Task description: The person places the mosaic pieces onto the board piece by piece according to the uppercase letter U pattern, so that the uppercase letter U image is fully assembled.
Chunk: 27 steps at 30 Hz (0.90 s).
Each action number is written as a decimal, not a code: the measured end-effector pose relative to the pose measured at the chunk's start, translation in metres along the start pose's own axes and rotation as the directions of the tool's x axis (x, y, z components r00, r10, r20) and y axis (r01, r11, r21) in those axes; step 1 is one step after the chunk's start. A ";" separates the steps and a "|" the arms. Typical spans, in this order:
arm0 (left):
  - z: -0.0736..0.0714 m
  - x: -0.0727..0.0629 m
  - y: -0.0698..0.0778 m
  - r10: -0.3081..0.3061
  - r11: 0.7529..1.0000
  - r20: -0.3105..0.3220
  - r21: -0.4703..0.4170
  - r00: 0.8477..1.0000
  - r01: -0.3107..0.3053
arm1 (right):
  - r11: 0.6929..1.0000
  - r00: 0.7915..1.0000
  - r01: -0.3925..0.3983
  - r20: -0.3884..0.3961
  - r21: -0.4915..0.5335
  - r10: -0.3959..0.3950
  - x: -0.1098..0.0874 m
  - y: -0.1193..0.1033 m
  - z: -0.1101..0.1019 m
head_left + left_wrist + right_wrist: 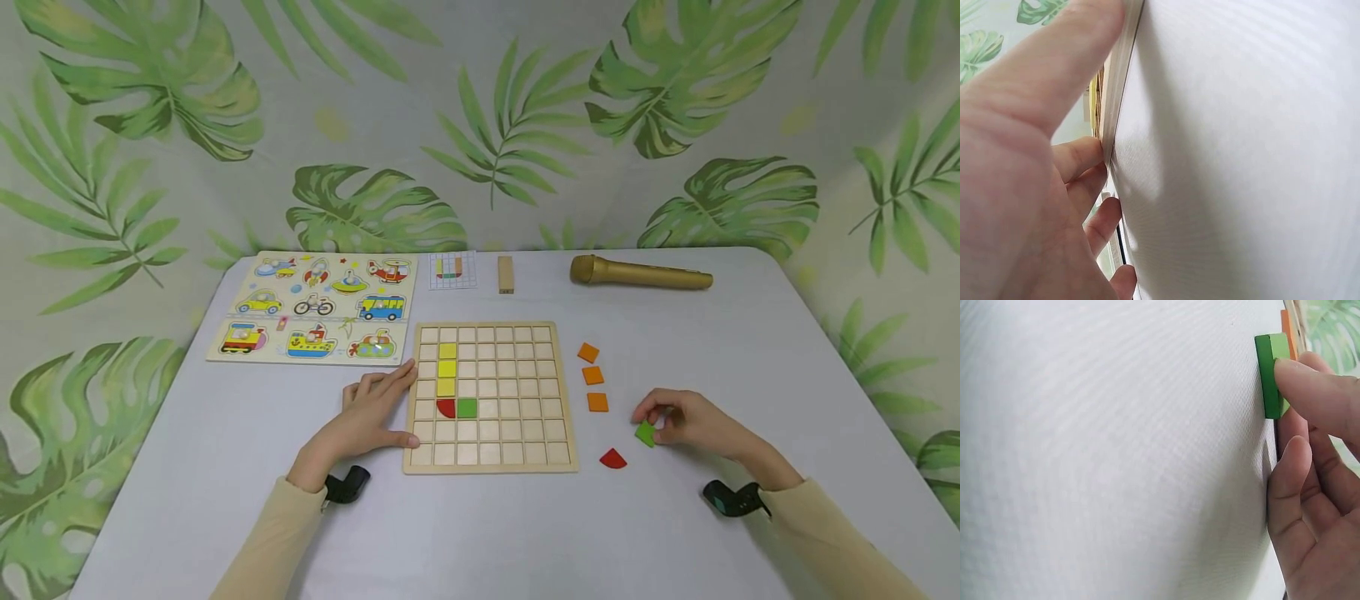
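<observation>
A wooden grid board (491, 467) lies in the middle of the table. In its left part sit several yellow square tiles (447, 368) in a column, a red quarter-circle tile (446, 408) below them and a green square tile (467, 408) beside the red one. My left hand (367, 417) rests against the board's left edge, thumb and fingers spread; the left wrist view shows them along the board's side (1119, 81). Right of the board, my right hand (693, 423) pinches another green square tile (1271, 375) between thumb and fingers, at the tabletop.
Between board and right hand lie orange square tiles (592, 376) and a red quarter-circle tile (613, 459). Behind stand a vehicle picture puzzle (337, 283), a small pattern card (453, 282), a wooden block (506, 275) and a gold microphone (645, 273).
</observation>
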<state>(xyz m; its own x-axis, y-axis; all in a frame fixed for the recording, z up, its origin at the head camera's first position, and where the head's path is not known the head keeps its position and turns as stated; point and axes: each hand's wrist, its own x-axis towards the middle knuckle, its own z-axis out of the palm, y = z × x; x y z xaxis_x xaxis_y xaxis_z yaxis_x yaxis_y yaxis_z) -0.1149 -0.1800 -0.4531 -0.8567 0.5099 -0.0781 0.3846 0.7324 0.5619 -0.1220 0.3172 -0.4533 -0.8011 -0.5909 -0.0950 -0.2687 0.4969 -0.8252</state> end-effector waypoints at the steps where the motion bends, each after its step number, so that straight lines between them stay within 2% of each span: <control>1: 0.000 0.000 0.000 0.001 1.000 -0.002 0.000 1.000 -0.001 | 1.000 1.000 0.003 -0.004 -0.008 -0.003 0.000 0.000 0.000; 10: 0.001 0.001 -0.001 -0.002 1.000 -0.004 0.005 1.000 0.002 | 0.999 1.000 -0.028 -0.010 -0.026 0.028 0.004 -0.006 0.001; 19: 0.003 0.002 -0.003 -0.011 1.000 0.002 0.006 1.000 0.011 | 0.988 0.987 -0.152 0.053 0.031 0.150 0.017 -0.015 0.004; 27: 0.003 0.002 -0.003 -0.017 1.000 0.000 0.012 1.000 0.017 | 0.987 0.992 -0.119 0.065 0.106 0.113 0.041 -0.027 0.011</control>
<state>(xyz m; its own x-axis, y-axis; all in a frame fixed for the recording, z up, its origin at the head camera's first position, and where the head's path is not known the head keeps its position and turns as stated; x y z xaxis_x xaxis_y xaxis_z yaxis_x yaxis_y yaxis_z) -0.1163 -0.1799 -0.4570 -0.8629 0.4976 -0.0878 0.3743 0.7463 0.5504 -0.1410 0.2725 -0.4411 -0.7898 -0.5713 -0.2233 -0.1134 0.4939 -0.8621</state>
